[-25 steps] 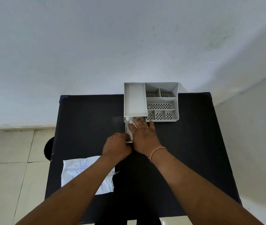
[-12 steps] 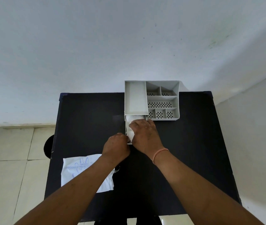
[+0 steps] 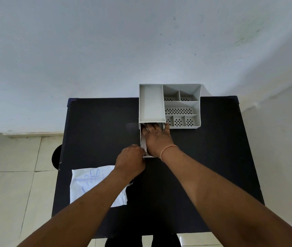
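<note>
While the pulled-out drawer point(image 3: 141, 138) is gripped by the curled left hand point(image 3: 130, 158), white plastic point(image 3: 143, 147) is pressed into it by the flat right hand point(image 3: 156, 139); shutting it is judged yet to be done.

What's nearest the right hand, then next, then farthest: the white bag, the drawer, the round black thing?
1. The drawer, right under the right hand.
2. The white bag, on the table's front left.
3. The round black thing, beyond the table's left edge.
</note>
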{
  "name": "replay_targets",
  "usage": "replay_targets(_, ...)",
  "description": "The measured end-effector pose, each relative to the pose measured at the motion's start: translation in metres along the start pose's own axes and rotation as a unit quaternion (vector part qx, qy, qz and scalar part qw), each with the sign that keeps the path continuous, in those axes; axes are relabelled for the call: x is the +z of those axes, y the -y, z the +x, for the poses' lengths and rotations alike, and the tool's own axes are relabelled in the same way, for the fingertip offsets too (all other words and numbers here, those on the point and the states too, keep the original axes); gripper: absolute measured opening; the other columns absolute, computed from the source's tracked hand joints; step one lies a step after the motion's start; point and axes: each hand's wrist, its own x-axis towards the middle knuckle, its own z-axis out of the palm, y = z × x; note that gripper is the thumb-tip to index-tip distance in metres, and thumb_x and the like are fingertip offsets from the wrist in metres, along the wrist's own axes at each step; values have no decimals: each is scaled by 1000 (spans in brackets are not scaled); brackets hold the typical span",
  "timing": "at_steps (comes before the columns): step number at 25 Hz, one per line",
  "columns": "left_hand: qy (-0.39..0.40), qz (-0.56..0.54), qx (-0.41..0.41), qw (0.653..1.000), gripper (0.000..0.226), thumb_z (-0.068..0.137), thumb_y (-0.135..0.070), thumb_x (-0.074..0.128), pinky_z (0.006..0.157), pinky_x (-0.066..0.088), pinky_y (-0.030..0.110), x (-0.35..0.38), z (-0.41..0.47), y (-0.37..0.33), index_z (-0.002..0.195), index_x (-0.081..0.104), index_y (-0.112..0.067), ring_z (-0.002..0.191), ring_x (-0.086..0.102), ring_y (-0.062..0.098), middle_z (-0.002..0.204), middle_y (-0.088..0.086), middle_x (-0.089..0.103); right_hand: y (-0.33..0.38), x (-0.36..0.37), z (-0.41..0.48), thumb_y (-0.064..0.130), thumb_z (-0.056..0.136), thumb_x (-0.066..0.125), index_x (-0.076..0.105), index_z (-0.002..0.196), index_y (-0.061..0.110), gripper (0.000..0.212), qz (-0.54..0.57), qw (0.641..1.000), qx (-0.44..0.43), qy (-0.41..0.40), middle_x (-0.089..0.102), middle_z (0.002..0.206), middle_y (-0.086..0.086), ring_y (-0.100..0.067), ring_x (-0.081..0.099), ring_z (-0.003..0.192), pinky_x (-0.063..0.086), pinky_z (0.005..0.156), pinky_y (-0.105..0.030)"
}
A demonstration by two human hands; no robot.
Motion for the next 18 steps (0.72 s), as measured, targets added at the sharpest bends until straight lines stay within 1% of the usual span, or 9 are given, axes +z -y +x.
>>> replay_targets(2, 4, 2, -4, 1000, 24, 94, -19, 66, 83, 60, 32, -2, 1, -1, 111, 83, -21, 94, 72, 24, 107, 6, 72, 2, -8, -2, 35, 93, 63, 28, 164, 20, 81, 37, 999, -1, -2, 22, 174, -5, -34, 18, 161, 7, 122, -77)
replay_targets(4, 5, 10, -10, 1000, 21, 95, -20, 65, 80, 59, 34, -4, 0, -3, 108, 82, -19, 95, 72, 25, 106, 6, 72, 3, -16, -12, 26, 91, 62, 40, 158, 18, 71, 75, 997, 8, -31, 41, 164, -8, -33, 30, 155, 12, 124, -74)
replay_targets(6, 3, 14, -11, 1000, 20, 95, -21, 64, 79, 58, 34, -6, -2, -5, 108, 79, -18, 97, 73, 26, 107, 6, 72, 6, -16, -26, 20, 88, 61, 56, 145, 17, 57, 102, 991, 29, -81, 59, 149, -8, -30, 45, 146, 18, 125, -67)
replay_targets(8, -11, 6, -1, 1000, 25, 93, -21, 64, 79, 59, 37, -8, -4, -5, 118, 71, -17, 98, 75, 29, 108, 6, 75, 5, -5, -39, 18, 86, 63, 67, 134, 17, 48, 135, 980, 53, -136, 68, 136, -7, -29, 56, 136, 26, 125, -58)
replay_targets(10, -32, 4, 13, 999, 38, 94, -19, 62, 75, 57, 38, -8, -5, -7, 131, 56, -14, 95, 77, 33, 108, 8, 76, -1, 10, -46, 14, 85, 64, 71, 130, 19, 46, 179, 968, 65, -163, 72, 131, -6, -28, 61, 130, 35, 120, -52)
replay_targets(12, -37, 11, 19, 999, 45, 94, -15, 58, 69, 50, 36, -6, -4, -9, 137, 45, -13, 91, 76, 34, 104, 10, 76, -7, 26, -50, 11, 86, 65, 70, 131, 18, 45, 189, 972, 39, -135, 69, 135, -6, -27, 58, 134, 37, 119, -52)
replay_targets(13, -36, 7, 21, 999, 45, 94, -14, 57, 69, 48, 36, -4, -3, -9, 137, 43, -14, 89, 75, 35, 102, 11, 76, -9, 32, -51, 9, 88, 65, 69, 133, 15, 46, 191, 974, 20, -117, 67, 140, -7, -28, 55, 139, 36, 121, -51)
replay_targets(15, -36, -10, 19, 999, 47, 92, -12, 59, 71, 53, 38, -2, -2, -8, 137, 45, -16, 90, 76, 36, 102, 11, 76, -10, 37, -50, 3, 90, 64, 65, 139, 9, 49, 215, 972, -5, -96, 61, 149, -12, -31, 47, 147, 35, 124, -44)
replay_targets(18, -23, 4, 20, 1000, 53, 94, -16, 60, 81, 60, 43, 0, -3, -6, 146, 52, -20, 103, 75, 36, 118, 10, 73, -13, 34, -50, -6, 88, 61, 63, 142, 7, 56, 297, 949, 11, -105, 61, 150, -13, -29, 49, 147, 35, 125, -40)
